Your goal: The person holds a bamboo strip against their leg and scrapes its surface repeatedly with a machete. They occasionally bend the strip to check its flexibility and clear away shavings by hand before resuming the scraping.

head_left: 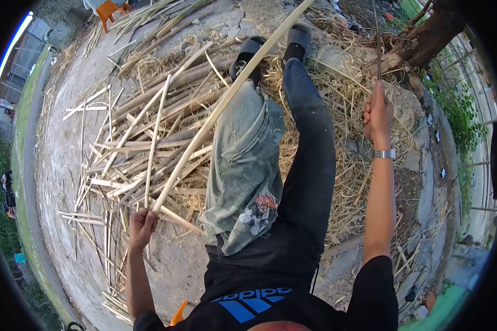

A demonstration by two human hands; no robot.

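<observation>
In the head view, you sit with your legs stretched out ahead of you, and your left hand is out to the side with thumb and fingers pinched on the near end of a long pale strip. From that grip the strip slants up and across, passing over the grey-green cloth on your left leg and running out past the sandals to the top edge; whether it rests on the cloth or is held just above it, you cannot tell from here. Your right hand is well apart on the other side, fingers wrapped round the handle end of a long, thin dark tool that points away from you, clear of the strip. A metal wristwatch sits on that wrist. Beyond your left hand lies a loose pile of cut strips, crossing one another on the concrete ground, and curly pale shavings are scattered beside your right leg. A tree trunk leans in at the upper right, an orange chair stands at the upper left, and part of an orange object shows by your left hip.
</observation>
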